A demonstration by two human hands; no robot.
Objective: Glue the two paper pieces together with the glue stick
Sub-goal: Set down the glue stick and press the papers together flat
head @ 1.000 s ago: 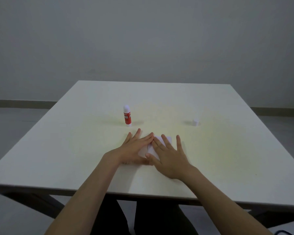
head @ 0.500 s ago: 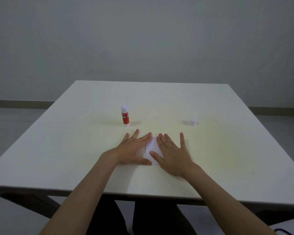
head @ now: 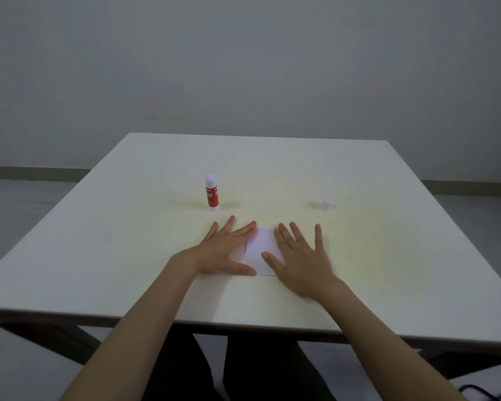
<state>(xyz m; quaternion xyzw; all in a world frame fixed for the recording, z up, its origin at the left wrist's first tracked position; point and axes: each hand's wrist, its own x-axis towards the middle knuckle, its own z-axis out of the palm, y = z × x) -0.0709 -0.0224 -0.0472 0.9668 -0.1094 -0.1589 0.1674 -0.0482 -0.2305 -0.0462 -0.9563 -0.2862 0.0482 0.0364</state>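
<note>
White paper [head: 261, 248] lies flat on the white table [head: 128, 256], near its front middle. My left hand [head: 224, 250] rests palm down on the paper's left side, fingers spread. My right hand [head: 301, 257] lies flat on its right side, fingers spread too. Whether one sheet or two lie there I cannot tell, as the hands cover much of it. A red and white glue stick [head: 211, 193] stands upright without its cap, behind my left hand. Its small white cap [head: 328, 204] sits on the table to the far right of the paper.
The table's front edge runs just below my forearms. A grey wall stands behind the table, and grey floor shows on both sides. A dark cable end shows at the bottom right corner.
Both hands have slid apart over the paper, left hand leftward and right hand rightward, uncovering more of the sheet between them. The glue stick and cap have not moved.
</note>
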